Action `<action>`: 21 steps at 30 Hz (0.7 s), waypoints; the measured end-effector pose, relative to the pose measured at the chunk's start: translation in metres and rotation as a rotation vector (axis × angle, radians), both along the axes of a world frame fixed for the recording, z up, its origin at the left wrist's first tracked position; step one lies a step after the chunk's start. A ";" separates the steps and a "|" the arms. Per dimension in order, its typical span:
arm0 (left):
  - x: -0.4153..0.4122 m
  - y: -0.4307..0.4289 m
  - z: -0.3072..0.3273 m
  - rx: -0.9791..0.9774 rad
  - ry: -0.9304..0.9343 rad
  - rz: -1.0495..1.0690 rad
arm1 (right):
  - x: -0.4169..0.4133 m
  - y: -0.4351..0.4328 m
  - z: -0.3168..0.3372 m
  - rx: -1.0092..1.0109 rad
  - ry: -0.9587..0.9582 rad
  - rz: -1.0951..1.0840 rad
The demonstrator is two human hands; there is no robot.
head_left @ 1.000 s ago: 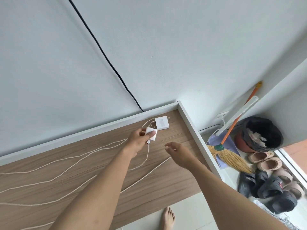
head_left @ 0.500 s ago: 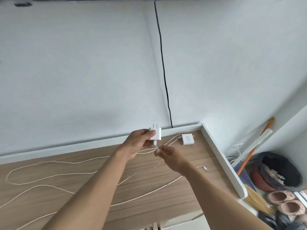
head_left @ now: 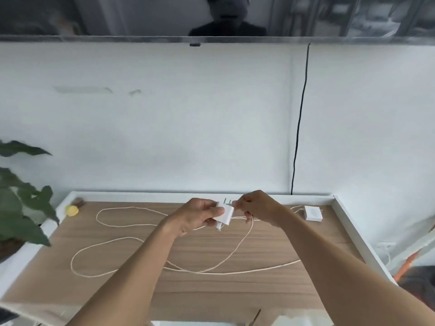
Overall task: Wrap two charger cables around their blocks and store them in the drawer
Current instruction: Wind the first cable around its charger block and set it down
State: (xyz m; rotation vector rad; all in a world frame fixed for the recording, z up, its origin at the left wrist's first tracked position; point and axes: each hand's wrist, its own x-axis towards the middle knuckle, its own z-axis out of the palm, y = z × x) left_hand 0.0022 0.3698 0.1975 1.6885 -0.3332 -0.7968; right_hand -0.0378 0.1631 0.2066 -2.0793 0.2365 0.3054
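Now my left hand point(head_left: 197, 216) grips charger block 1 point(head_left: 224, 214), lifted off the desk point(head_left: 259, 285) a second ago, and my right hand point(head_left: 256, 208) has come in to pinch its cable point(head_left: 235, 250) beside it. Wrapping can begin; block 2 point(head_left: 312, 213) waits at the far right.

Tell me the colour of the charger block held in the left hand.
White; the charger block in the left hand shows clearly in the head view.

Held charger block point(head_left: 224, 215) half behind fingers point(head_left: 213, 211)
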 end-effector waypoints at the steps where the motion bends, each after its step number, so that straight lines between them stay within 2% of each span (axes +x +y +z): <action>1: -0.001 0.005 0.002 0.009 -0.013 0.003 | 0.002 0.009 0.006 -0.024 -0.007 0.013; 4: -0.004 0.014 0.007 0.019 -0.038 0.035 | 0.006 0.029 0.017 -0.109 -0.030 0.012; 7: -0.005 0.016 0.009 0.029 -0.058 0.086 | 0.005 0.038 0.020 -0.100 -0.039 -0.024; 11: -0.002 0.012 0.006 0.105 -0.207 0.146 | 0.000 0.046 0.029 -0.110 -0.084 -0.055; 15: -0.010 0.004 0.006 0.002 -0.146 0.285 | -0.005 0.050 0.034 -0.203 -0.184 -0.050; 17: -0.010 0.002 0.006 -0.018 -0.161 0.281 | -0.005 0.051 0.035 -0.258 -0.231 -0.063; 21: -0.004 0.004 0.011 0.081 -0.324 0.167 | -0.003 0.042 0.042 -0.289 -0.284 -0.168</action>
